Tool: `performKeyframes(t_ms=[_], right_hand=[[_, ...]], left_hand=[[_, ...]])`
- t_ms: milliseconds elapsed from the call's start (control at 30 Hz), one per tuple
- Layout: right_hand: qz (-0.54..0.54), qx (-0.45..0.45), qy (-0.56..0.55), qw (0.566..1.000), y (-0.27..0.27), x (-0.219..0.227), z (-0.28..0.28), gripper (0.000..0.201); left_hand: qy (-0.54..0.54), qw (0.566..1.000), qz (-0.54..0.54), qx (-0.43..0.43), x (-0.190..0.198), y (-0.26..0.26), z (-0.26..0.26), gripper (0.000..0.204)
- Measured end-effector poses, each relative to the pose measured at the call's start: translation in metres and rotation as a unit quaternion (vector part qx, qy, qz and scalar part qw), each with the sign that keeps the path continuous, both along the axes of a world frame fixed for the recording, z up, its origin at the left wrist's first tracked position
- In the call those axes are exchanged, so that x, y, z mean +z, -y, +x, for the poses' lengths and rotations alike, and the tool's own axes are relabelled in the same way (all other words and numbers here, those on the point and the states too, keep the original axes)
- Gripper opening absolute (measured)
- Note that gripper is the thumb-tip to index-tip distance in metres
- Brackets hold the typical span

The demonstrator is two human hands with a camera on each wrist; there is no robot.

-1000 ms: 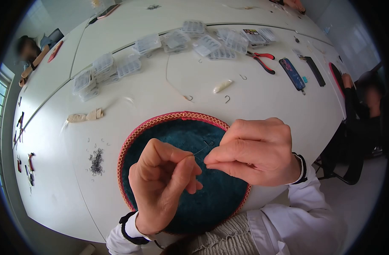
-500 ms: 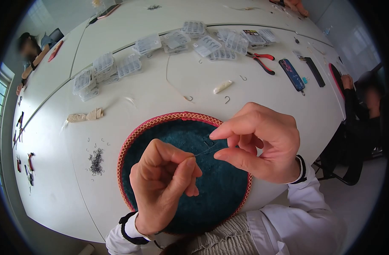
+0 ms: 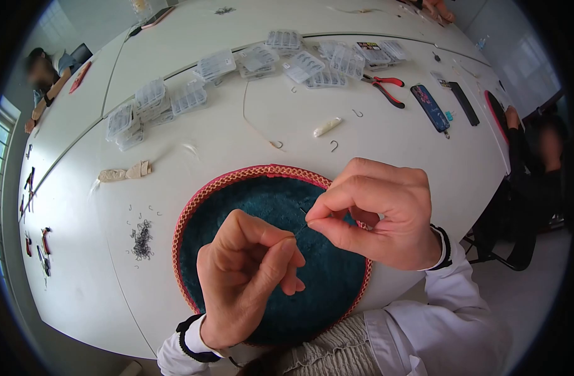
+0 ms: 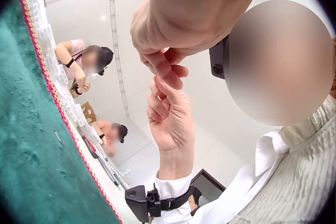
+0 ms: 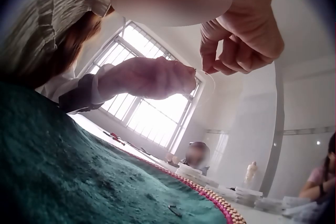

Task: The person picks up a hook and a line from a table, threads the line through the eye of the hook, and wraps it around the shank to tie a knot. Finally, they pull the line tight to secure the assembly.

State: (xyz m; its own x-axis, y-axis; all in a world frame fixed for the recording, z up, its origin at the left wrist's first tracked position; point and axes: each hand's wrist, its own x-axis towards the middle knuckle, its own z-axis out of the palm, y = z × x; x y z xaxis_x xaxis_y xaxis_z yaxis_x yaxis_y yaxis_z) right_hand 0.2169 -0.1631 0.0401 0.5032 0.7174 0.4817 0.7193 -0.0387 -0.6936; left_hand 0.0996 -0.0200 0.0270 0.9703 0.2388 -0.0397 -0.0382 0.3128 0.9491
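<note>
Over the round dark green cushion [image 3: 268,307], my left hand [image 3: 243,276] pinches a thin fishing line [image 5: 213,83] between thumb and forefinger. My right hand [image 3: 381,213] pinches the same line just beside it, thumb against forefinger. A short bit of line spans the small gap between the fingertips, and the right wrist view shows it curving in a loop. Whatever else sits inside the left fingertips is hidden. A small dark hook [image 5: 175,211] lies on the cushion's velvet, below the hands.
Left of the cushion lies a pile of small hooks [image 3: 142,241] and a cloth-wrapped bundle [image 3: 125,171]. Beyond it are loose hooks [image 3: 334,146], a white roll [image 3: 327,128], clear plastic boxes [image 3: 215,64], red-handled pliers [image 3: 387,91] and a phone [image 3: 430,108]. Other people sit around the table.
The right thumb and forefinger pinched near the left fingertips, spread apart half a second ago, and are now closed on the line again. The left hand keeps its pinch, shifting slightly right.
</note>
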Motion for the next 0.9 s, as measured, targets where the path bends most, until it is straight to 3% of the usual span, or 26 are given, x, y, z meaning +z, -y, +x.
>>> performKeyframes(t_ms=[133, 400, 533, 600, 700, 900], right_hand=[[0.002, 0.001, 0.006, 1.0, 0.0, 0.001, 0.001, 0.012], [-0.018, 0.009, -0.059, 0.998, -0.002, -0.003, 0.004, 0.036], [-0.042, -0.011, -0.124, 0.991, -0.001, 0.002, 0.001, 0.034], [-0.076, -0.011, -0.138, 0.988, 0.0, 0.004, 0.001, 0.024], [-0.039, 0.006, -0.082, 0.996, -0.002, 0.003, 0.0, 0.016], [-0.004, 0.008, 0.001, 1.0, -0.005, -0.004, -0.003, 0.013]], left_hand=[[-0.005, 1.0, 0.0, -0.003, 0.0, 0.0, 0.0, 0.004], [-0.005, 1.0, -0.014, 0.022, -0.001, -0.002, 0.001, 0.008], [0.0, 0.997, 0.023, 0.077, -0.003, 0.004, 0.005, 0.011], [0.01, 0.996, 0.014, 0.092, -0.004, 0.004, 0.006, 0.011], [0.004, 0.998, -0.028, 0.048, -0.003, -0.005, 0.002, 0.011], [0.004, 0.996, -0.073, 0.051, -0.005, -0.006, 0.003, 0.011]])
